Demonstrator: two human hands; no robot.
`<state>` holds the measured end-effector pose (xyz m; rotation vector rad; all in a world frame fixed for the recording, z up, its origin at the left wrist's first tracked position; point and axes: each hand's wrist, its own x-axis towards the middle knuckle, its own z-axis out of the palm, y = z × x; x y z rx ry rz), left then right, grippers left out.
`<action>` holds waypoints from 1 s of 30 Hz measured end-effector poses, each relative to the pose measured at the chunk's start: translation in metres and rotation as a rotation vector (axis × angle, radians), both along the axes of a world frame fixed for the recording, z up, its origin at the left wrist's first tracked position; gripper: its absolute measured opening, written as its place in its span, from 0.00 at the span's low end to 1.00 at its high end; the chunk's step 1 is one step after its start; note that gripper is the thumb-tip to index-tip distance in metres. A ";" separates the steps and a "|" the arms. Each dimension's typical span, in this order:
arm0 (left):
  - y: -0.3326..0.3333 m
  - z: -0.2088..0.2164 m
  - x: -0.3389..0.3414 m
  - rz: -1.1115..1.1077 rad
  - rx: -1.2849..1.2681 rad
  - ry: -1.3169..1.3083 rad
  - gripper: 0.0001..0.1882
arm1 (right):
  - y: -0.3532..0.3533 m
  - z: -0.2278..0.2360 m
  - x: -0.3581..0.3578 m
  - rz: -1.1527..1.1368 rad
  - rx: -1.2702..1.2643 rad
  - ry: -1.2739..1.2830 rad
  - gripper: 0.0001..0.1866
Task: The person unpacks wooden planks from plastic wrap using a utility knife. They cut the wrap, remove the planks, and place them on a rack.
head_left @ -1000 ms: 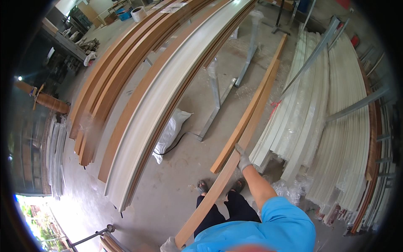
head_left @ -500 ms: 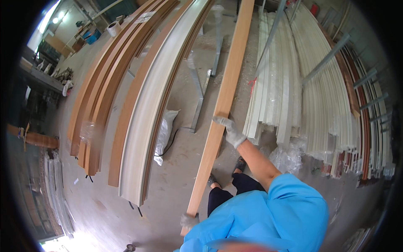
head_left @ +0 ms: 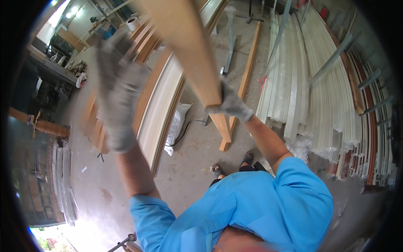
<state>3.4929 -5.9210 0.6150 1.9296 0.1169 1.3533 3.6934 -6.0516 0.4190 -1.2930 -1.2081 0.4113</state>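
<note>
A long light-brown wooden plank [head_left: 184, 50] is raised close in front of me, running up past the top edge of the view. My right hand [head_left: 234, 102], in a grey-white glove, is closed on the plank's lower end. To the left of the plank my gloved left hand [head_left: 121, 92] is raised, apart from it. Motion blurs this hand, but its fingers look stretched out and nothing shows in them. Beyond the right hand, another narrow brown plank [head_left: 249, 63] lies low, and a brown board end [head_left: 223, 126] shows just below the held plank.
On the left, a long white board [head_left: 157, 105] and brown planks [head_left: 95, 111] lie side by side. A white sack [head_left: 177, 122] rests on the floor. Stacked pale strips [head_left: 323, 96] between metal posts [head_left: 333, 56] fill the right side. A paper roll [head_left: 132, 24] stands far left.
The plank has come up toward me and to the left, with its end now in my right hand. My left hand has left the plank's near end and risen on the left.
</note>
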 end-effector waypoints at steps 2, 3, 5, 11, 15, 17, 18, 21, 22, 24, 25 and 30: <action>0.010 0.073 -0.026 0.386 0.335 0.086 0.34 | 0.001 -0.009 -0.014 0.077 -0.047 -0.150 0.42; 0.012 0.094 -0.040 0.701 0.544 0.134 0.30 | 0.003 -0.014 -0.020 0.137 -0.110 -0.162 0.42; -0.004 0.105 -0.095 0.674 0.411 -0.128 0.29 | 0.010 -0.022 -0.030 0.283 -0.199 -0.180 0.40; -0.028 0.099 -0.282 0.903 0.124 -0.580 0.27 | 0.037 -0.037 -0.025 0.507 -0.469 -0.446 0.35; -0.077 0.068 -0.400 1.042 0.023 -0.607 0.18 | 0.044 -0.055 -0.012 0.521 -0.596 -0.738 0.32; -0.115 0.055 -0.438 1.084 -0.025 -0.596 0.17 | 0.048 -0.065 0.001 0.524 -0.664 -0.874 0.34; -0.132 0.041 -0.446 1.148 -0.041 -0.608 0.18 | 0.049 -0.070 0.010 0.494 -0.651 -0.931 0.34; -0.178 -0.011 -0.430 1.361 -0.217 -0.647 0.22 | 0.042 -0.087 0.045 0.342 -0.531 -1.073 0.33; -0.191 -0.031 -0.415 1.419 -0.299 -0.669 0.24 | 0.035 -0.093 0.062 0.225 -0.385 -1.092 0.33; -0.213 -0.072 -0.384 1.510 -0.493 -0.714 0.27 | 0.016 -0.119 0.071 0.018 -0.258 0.290 0.36; -0.223 -0.095 -0.369 1.532 -0.588 -0.726 0.28 | 0.006 -0.139 0.067 0.015 -0.205 0.865 0.38; -0.259 -0.223 -0.313 1.412 -1.085 -0.906 0.35 | 0.039 -0.237 0.041 -0.115 -0.191 1.519 0.46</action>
